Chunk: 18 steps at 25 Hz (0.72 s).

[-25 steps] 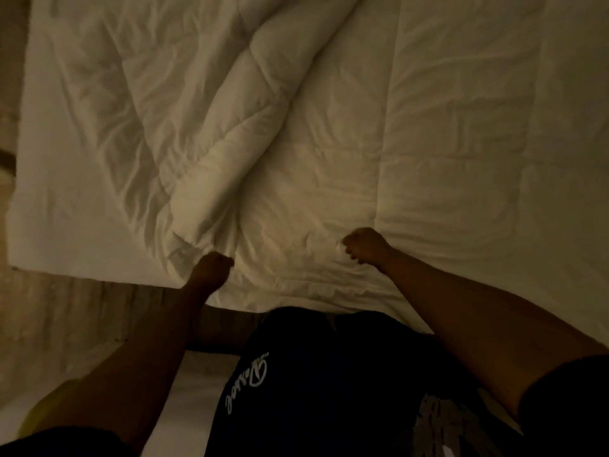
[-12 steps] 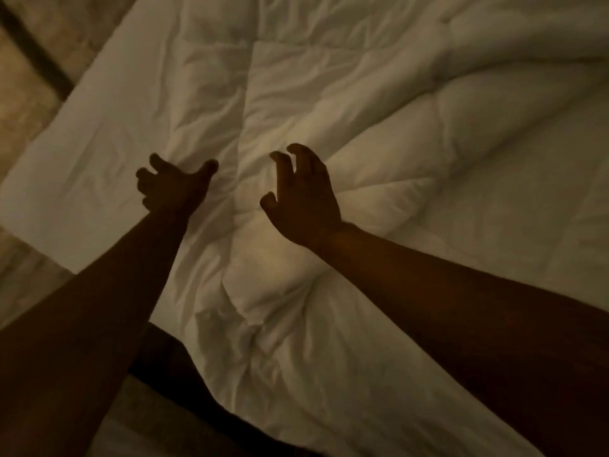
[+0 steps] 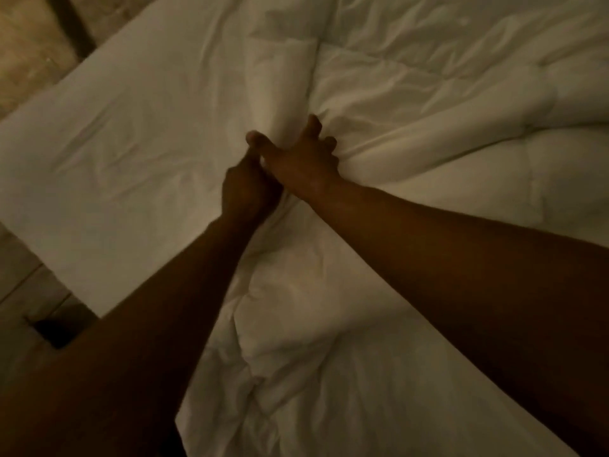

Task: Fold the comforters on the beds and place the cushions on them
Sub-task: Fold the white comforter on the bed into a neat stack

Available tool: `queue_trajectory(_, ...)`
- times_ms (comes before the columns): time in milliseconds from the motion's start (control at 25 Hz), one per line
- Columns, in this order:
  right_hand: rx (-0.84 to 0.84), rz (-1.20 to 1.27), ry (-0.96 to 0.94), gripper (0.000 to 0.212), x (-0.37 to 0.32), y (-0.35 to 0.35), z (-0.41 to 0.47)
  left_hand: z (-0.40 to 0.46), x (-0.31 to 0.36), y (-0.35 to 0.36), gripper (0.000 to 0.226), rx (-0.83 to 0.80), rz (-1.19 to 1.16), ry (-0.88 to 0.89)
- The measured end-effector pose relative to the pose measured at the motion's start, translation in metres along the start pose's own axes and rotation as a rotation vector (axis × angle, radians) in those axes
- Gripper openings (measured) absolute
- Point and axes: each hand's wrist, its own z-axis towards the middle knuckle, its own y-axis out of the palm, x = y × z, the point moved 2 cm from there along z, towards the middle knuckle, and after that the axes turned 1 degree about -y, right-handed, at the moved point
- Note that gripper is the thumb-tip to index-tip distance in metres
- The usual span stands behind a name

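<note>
A white quilted comforter (image 3: 412, 133) lies rumpled over the right and lower part of the bed. A raised fold of it stands up in the middle. My right hand (image 3: 301, 159) grips that fold from the right, fingers dug into the fabric. My left hand (image 3: 245, 189) is closed on the same fold just below and left of the right hand, touching it. Both arms stretch out from the bottom of the view. No cushion is visible.
The bare white sheet of the mattress (image 3: 115, 153) shows at the left. Tiled floor (image 3: 26, 51) runs along the upper left and lower left, with a dark bed leg or gap (image 3: 56, 328) at the mattress corner. The light is dim.
Both hands let go of the comforter's near edge, reached forward open, and have now closed together on a fold in the middle. My view moved forward and left over the bed.
</note>
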Motion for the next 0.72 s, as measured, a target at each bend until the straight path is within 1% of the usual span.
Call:
queue_trajectory(80,0.026,0.016,0.03,0.123,-0.009,-0.004,0.006,-0.024,0.017,0.015,0.043,-0.033,-0.03,-0.015)
queue_trajectory(160,0.062,-0.044,0.052,0.125,-0.005,-0.017,0.009,-0.051,0.038,0.027,0.04,-0.108,0.028,0.025)
queue_trajectory(280,0.17,-0.259,0.053,0.12,0.024,-0.051,0.003,-0.102,0.061,0.037,0.049,-0.246,0.069,0.037)
queue_trajectory(360,0.255,-0.403,0.026,0.119,0.048,-0.069,-0.008,-0.133,0.076,0.044,0.046,-0.308,0.123,0.072)
queue_trajectory(440,0.288,-0.504,-0.008,0.116,0.068,-0.082,-0.023,-0.163,0.089,0.051,0.042,-0.348,0.16,0.121)
queue_trajectory(480,0.293,-0.473,-0.014,0.109,0.08,-0.091,-0.032,-0.178,0.097,0.053,0.041,-0.361,0.183,0.145)
queue_trajectory(520,0.302,-0.378,-0.008,0.1,0.09,-0.103,-0.044,-0.194,0.104,0.054,0.04,-0.364,0.205,0.176)
queue_trajectory(600,0.371,-0.095,-0.004,0.072,0.115,-0.136,-0.078,-0.23,0.118,0.053,0.041,-0.369,0.185,0.237)
queue_trajectory(640,0.438,0.035,-0.001,0.057,0.131,-0.154,-0.099,-0.247,0.125,0.052,0.045,-0.391,0.139,0.256)
queue_trajectory(720,0.546,0.224,0.031,0.035,0.166,-0.184,-0.146,-0.282,0.136,0.051,0.055,-0.482,-0.008,0.266)
